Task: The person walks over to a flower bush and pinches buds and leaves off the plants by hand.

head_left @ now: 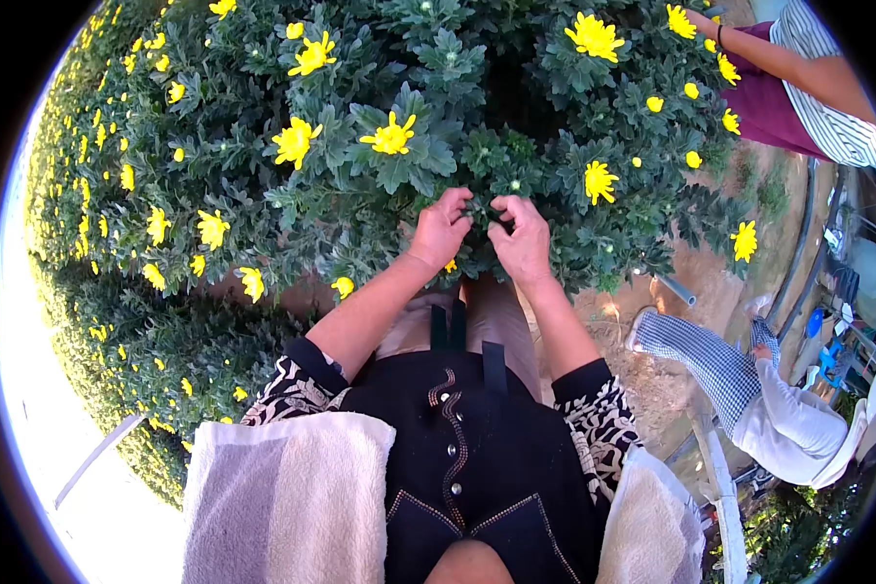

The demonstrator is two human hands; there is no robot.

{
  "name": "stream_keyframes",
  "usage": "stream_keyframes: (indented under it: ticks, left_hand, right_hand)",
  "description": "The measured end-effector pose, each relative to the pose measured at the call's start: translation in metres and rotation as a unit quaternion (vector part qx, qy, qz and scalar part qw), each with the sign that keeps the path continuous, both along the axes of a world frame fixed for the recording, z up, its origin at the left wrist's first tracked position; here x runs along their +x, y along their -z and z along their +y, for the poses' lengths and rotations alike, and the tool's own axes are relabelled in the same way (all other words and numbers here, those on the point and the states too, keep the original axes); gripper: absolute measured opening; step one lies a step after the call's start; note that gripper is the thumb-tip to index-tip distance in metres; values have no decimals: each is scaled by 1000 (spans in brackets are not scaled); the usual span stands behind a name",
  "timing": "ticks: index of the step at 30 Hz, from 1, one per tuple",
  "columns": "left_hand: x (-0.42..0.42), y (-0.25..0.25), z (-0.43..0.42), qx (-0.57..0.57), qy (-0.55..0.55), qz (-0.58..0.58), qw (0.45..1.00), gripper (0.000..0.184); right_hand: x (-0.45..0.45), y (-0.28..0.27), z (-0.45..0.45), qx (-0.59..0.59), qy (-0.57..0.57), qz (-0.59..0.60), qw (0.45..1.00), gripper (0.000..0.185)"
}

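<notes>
My left hand [442,230] is among the leaves of a chrysanthemum plant [428,175], its fingers curled and thumb and fingertips drawn together. Close beside it, my right hand [524,243] is bent the same way, its fingertips facing the left ones across a narrow gap. Small green leaves show between the two hands, but what the fingertips pinch is too small to make out. A pale green bud [514,185] stands just above my right fingers. An open yellow chrysanthemum flower [390,135] is up and left of my left hand, and another yellow bloom [600,182] lies to the right.
Dense rows of yellow-flowered plants [156,146] stretch left. At upper right, a person in a striped top [827,92] reaches into the foliage. Another person in checkered trousers [696,355] is at right on bare soil. A grey pipe end [676,290] and dark hose [803,243] lie nearby.
</notes>
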State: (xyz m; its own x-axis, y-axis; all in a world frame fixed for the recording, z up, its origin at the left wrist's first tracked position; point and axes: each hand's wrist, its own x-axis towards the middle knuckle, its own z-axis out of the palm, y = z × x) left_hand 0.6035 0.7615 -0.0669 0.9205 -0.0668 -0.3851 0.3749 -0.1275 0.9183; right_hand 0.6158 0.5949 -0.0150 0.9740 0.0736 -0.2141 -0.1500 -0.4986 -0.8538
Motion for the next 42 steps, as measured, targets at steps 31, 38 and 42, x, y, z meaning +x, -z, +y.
stream_keyframes:
  ticks: [31,38,42]
  left_hand:
    - [12,-15,-4,255,40,-80,963,27]
    - [8,8,-10,52,-40,2,998,13]
    - [20,25,-12,84,-41,199,975,17]
  right_hand:
    - [-17,48,8,48,83,-6,995,12]
    - [-20,45,8,45,70,-10,996,12]
    - [-23,43,7,59,83,-20,995,11]
